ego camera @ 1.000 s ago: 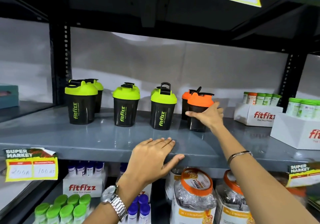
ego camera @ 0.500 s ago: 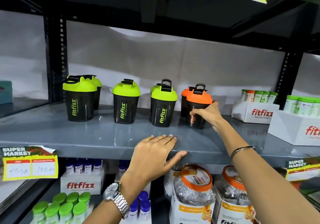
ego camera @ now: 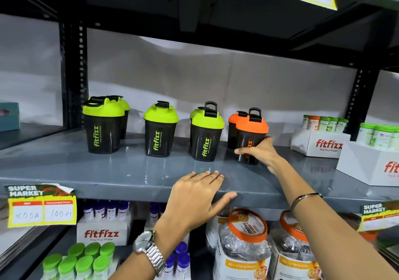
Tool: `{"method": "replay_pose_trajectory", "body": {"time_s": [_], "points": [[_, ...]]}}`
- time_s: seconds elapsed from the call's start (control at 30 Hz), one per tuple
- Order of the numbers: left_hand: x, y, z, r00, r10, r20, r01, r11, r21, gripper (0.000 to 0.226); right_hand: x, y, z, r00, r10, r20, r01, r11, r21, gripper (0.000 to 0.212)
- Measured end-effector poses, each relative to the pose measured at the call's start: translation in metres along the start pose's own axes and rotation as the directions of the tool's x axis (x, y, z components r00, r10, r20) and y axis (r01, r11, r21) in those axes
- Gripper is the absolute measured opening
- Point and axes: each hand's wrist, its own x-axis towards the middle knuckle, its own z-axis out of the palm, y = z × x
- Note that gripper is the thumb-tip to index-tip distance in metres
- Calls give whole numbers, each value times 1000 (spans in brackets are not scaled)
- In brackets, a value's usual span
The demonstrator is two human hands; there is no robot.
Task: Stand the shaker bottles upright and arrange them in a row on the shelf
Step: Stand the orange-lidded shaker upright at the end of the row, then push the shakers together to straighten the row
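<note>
Black shaker bottles stand upright in a row on the grey shelf (ego camera: 86,171). Three front ones have green lids: left (ego camera: 103,126), middle (ego camera: 160,129), right (ego camera: 206,132). A fourth front bottle has an orange lid (ego camera: 251,128). More bottles stand behind the left, right green and orange ones, partly hidden. My right hand (ego camera: 262,152) wraps the lower part of the orange-lidded bottle. My left hand (ego camera: 197,197) lies flat on the shelf's front edge, fingers spread, holding nothing.
White fitfizz boxes (ego camera: 319,142) with small green-capped tubs stand on the shelf to the right. Big orange-lidded jars (ego camera: 246,243) and small bottles fill the shelf below. Yellow price tags (ego camera: 41,208) hang from the shelf edges. Black uprights (ego camera: 73,74) frame the bay.
The orange-lidded bottle went from tilted to upright under my right hand, whose fingers slid lower on its body. My left hand stayed on the shelf edge.
</note>
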Motion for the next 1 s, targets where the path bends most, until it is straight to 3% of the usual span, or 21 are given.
{"method": "replay_pose_trajectory", "body": {"time_s": [0.23, 0.37, 0.43, 0.5, 0.57, 0.67, 0.77, 0.87, 1.0], "points": [[0, -1, -1, 1000, -2, 28, 3, 1000, -17, 55, -1, 0, 0, 1000, 28, -6, -28, 999, 16, 73], [-2, 3, -6, 999, -27, 35, 28, 999, -20, 52, -3, 3, -3, 997, 69, 45, -71, 997, 39, 95], [5, 5, -15, 982, -184, 32, 187, 978, -91, 60, -3, 8, -6, 996, 73, 58, -75, 997, 32, 98], [25, -1, -19, 912, -403, 73, 409, 891, -196, 75, -3, 12, -13, 995, 65, 74, -68, 997, 36, 105], [51, -23, -13, 816, -513, 268, 578, 745, -334, 79, -4, 17, -18, 992, 67, 105, -75, 995, 73, 111], [84, -52, 3, 664, -507, 550, 740, 554, -382, 103, -6, 18, -20, 987, 60, 151, -76, 991, 107, 99], [95, -71, 22, 584, -483, 652, 800, 480, -361, 110, -3, 18, -19, 983, 36, 182, -54, 994, 91, 77], [100, -82, 31, 582, -490, 649, 805, 459, -375, 101, 1, 17, -22, 979, 35, 200, -53, 995, 83, 72], [101, -90, 40, 657, -423, 624, 747, 479, -462, 83, 0, 17, -27, 972, 28, 232, -40, 998, 49, 77]]}}
